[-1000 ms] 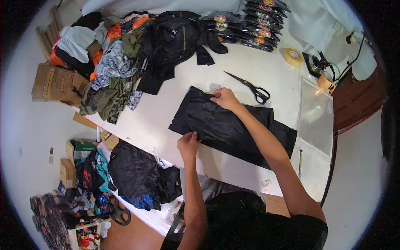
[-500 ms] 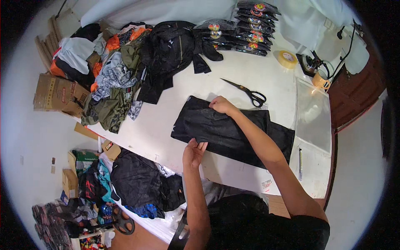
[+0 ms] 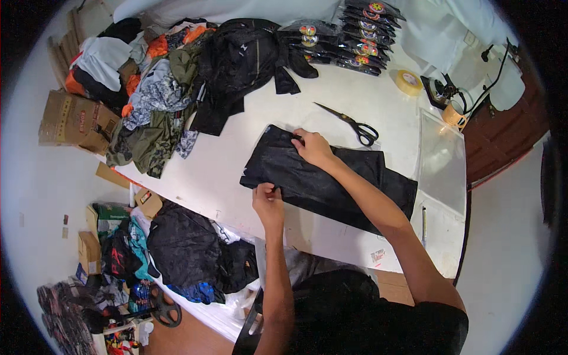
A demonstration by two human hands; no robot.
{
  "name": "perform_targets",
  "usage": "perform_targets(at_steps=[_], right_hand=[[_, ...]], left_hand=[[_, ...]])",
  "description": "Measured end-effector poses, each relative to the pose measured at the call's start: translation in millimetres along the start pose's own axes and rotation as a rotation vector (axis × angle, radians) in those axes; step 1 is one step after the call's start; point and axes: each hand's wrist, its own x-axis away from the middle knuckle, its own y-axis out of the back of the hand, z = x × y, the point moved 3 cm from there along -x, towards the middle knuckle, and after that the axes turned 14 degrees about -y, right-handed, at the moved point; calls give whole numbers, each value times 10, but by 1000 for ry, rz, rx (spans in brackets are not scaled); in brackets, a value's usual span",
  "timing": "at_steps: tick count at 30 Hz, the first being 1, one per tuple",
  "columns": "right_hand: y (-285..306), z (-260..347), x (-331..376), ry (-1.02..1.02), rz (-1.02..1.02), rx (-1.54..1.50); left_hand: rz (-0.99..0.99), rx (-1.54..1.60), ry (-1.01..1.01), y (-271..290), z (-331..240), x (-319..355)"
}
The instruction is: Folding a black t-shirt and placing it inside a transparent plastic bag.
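A folded black garment (image 3: 331,177) lies flat on the white table (image 3: 378,106), its layers a little offset at the right end. My left hand (image 3: 268,202) is at the near edge of its left part, fingers curled closed on the cloth. Farther back, my right hand (image 3: 313,150) pinches the fabric close to the far edge, and its forearm crosses over the garment. Black-handled scissors (image 3: 349,121) rest just beyond the garment. A slim pen-like tool (image 3: 423,228) lies to its right.
Heaped clothes (image 3: 160,100) and a black jacket (image 3: 245,65) cover the back left. Packaged black garments (image 3: 367,38) are stacked at the back. A tape roll (image 3: 408,83), an orange mug (image 3: 454,113) and a clear plastic sheet (image 3: 442,160) are on the right. Cardboard box (image 3: 74,121) at left.
My left hand has gone from open fingers beside the near edge to curled fingers on it. My right hand has shifted slightly left along the far side. The whole view has tilted slightly.
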Motion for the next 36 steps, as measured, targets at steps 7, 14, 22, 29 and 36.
perform_targets(at_steps=[7,14,22,29,36], right_hand=[[-219,-122,-108,-103,191,-303],[-161,-285,-231,5,131,-259],[145,358,883,260,197,-120],[-95,186,1094,431,79,35],[-174,198,1211,556,-105,149]], left_hand=[[-20,413,440,-105,110,122],[-100,834,667,-138,-87,125],[-77,1064,724,70,-79,268],[48,705,505,214,20,246],[164,-113,-367,266,-87,-789]])
